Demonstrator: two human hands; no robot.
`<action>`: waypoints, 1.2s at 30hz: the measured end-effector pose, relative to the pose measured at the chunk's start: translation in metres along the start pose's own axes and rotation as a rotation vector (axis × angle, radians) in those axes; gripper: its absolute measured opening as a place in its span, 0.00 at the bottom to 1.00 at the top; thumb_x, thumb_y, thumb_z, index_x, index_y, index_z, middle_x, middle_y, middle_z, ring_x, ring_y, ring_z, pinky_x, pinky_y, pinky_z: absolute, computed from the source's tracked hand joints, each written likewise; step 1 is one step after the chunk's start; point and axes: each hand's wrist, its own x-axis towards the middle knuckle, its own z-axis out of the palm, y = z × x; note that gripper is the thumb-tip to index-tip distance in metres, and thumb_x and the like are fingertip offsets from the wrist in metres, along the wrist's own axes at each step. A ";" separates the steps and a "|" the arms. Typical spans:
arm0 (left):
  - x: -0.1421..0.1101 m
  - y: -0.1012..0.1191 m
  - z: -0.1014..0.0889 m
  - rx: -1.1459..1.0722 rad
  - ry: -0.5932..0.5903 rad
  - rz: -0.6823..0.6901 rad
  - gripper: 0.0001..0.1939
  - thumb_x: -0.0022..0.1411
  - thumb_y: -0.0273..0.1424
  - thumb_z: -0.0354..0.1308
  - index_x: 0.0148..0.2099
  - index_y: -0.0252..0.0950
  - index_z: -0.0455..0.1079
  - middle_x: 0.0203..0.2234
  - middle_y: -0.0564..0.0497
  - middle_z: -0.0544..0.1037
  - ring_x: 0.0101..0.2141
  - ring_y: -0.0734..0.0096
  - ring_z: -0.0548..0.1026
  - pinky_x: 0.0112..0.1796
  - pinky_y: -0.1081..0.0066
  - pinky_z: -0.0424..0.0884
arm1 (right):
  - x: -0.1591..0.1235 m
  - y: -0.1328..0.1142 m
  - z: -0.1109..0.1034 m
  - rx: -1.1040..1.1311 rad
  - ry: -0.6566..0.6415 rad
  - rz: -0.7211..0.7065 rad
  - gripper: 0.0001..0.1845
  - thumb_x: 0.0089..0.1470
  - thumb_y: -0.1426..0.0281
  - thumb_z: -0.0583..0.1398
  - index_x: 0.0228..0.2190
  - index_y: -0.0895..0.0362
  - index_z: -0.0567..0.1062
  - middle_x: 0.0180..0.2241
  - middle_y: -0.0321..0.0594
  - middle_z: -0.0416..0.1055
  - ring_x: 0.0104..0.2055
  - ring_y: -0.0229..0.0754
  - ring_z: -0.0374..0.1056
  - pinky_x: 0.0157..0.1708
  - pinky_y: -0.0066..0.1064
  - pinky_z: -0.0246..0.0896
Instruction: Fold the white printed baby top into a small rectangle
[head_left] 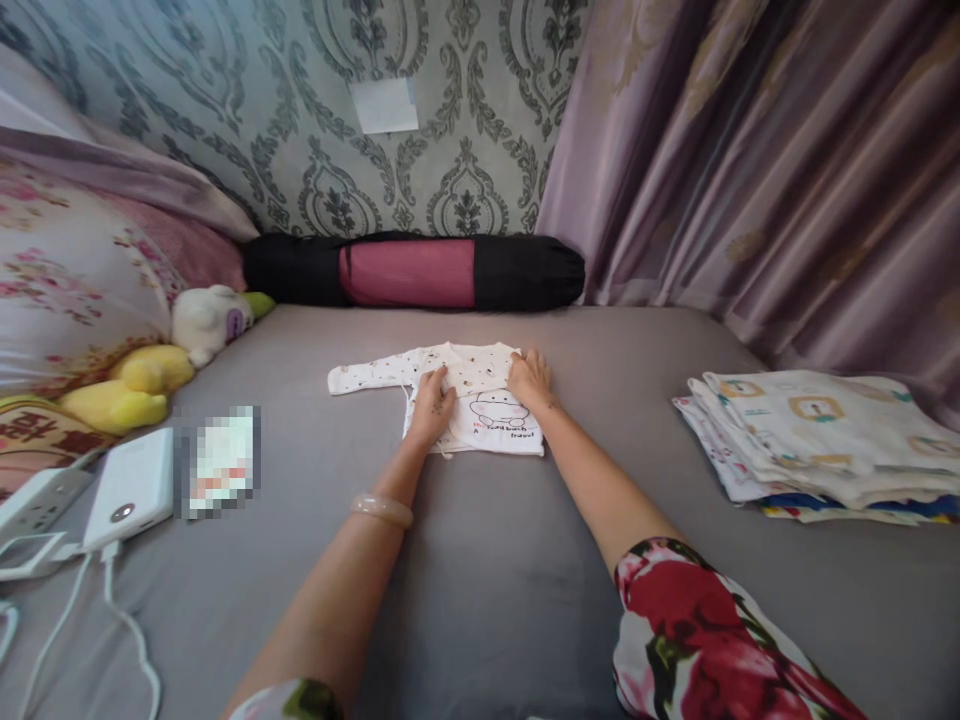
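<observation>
A small white baby top (484, 368) lies on the grey bed sheet in front of me, with a speckled upper part and a cartoon face with lettering below. One long sleeve (367, 373) stretches out to the left; the other sleeve is not seen spread out on the right. My left hand (433, 408) rests on the top near its left side, fingers extended over the cloth. At the top's right shoulder, my right hand (531, 380) has its fingers closed on the fabric. Its fingertips are partly hidden.
A stack of folded cloths (832, 440) lies on the right. To the left are a white power bank (131, 490) with cables, a power strip (45, 500), a blurred packet (223, 460) and plush toys (206, 325). A black-and-pink rolled bag (409, 272) lies along the wall.
</observation>
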 end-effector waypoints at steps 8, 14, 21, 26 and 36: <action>0.001 0.001 -0.001 -0.011 -0.077 0.003 0.26 0.63 0.31 0.52 0.63 0.39 0.60 0.55 0.42 0.66 0.44 0.65 0.72 0.51 0.62 0.68 | 0.003 0.007 0.002 0.042 0.024 0.011 0.24 0.60 0.75 0.48 0.55 0.58 0.71 0.51 0.56 0.65 0.54 0.54 0.61 0.50 0.40 0.55; 0.002 -0.003 0.002 -0.016 -0.094 0.013 0.25 0.63 0.32 0.51 0.62 0.36 0.62 0.57 0.40 0.64 0.51 0.61 0.70 0.53 0.61 0.68 | 0.017 0.020 -0.010 0.155 0.007 0.055 0.23 0.60 0.75 0.49 0.54 0.58 0.72 0.49 0.52 0.70 0.53 0.50 0.64 0.50 0.36 0.58; 0.003 -0.007 0.005 -0.003 -0.088 0.012 0.25 0.64 0.33 0.51 0.62 0.36 0.62 0.58 0.39 0.64 0.54 0.58 0.69 0.53 0.60 0.68 | 0.000 -0.026 0.004 0.125 0.001 -0.288 0.27 0.64 0.70 0.45 0.61 0.66 0.60 0.64 0.54 0.57 0.66 0.49 0.49 0.63 0.39 0.42; 0.004 -0.010 0.006 0.025 -0.078 0.051 0.27 0.64 0.35 0.52 0.63 0.33 0.61 0.58 0.36 0.64 0.54 0.56 0.69 0.53 0.57 0.68 | -0.011 -0.040 0.026 0.074 -0.136 -0.265 0.36 0.66 0.57 0.41 0.65 0.71 0.52 0.69 0.56 0.42 0.71 0.51 0.35 0.67 0.43 0.27; 0.002 -0.010 0.010 0.185 -0.049 0.108 0.21 0.63 0.36 0.52 0.56 0.36 0.69 0.56 0.37 0.66 0.56 0.51 0.67 0.57 0.50 0.63 | -0.003 -0.018 0.019 -0.040 -0.124 -0.170 0.39 0.66 0.57 0.39 0.65 0.74 0.48 0.69 0.55 0.40 0.71 0.52 0.34 0.67 0.42 0.26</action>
